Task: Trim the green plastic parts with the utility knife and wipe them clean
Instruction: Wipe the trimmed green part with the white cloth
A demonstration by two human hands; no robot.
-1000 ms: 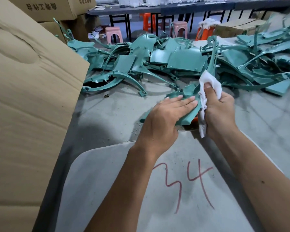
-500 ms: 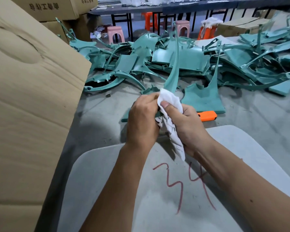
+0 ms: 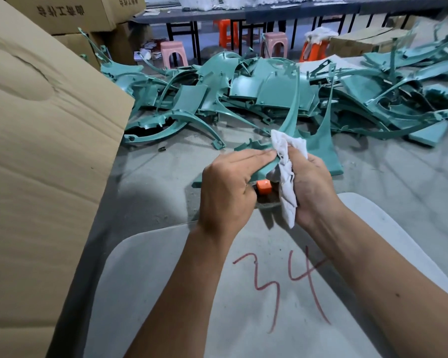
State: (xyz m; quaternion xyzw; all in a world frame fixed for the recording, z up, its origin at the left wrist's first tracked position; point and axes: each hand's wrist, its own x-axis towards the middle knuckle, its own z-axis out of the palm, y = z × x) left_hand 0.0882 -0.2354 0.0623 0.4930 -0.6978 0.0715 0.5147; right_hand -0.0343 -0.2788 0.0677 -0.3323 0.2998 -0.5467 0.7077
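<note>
My left hand holds a green plastic part at its near end, fingers stretched along the top edge and thumb underneath. The part has a flat panel and a thin curved arm rising toward the pile. My right hand grips a crumpled white cloth and presses it against the part beside my left fingertips. The orange utility knife lies on the table beneath my hands, mostly hidden. A large pile of green parts covers the table beyond.
A big cardboard box stands at the left. A white board marked 34 in red lies under my forearms. Pink and orange stools and more boxes sit at the back.
The part has been turned in my hands and the cloth has moved up along it. My hands now cover most of the orange knife, which lay exposed half a second ago.
</note>
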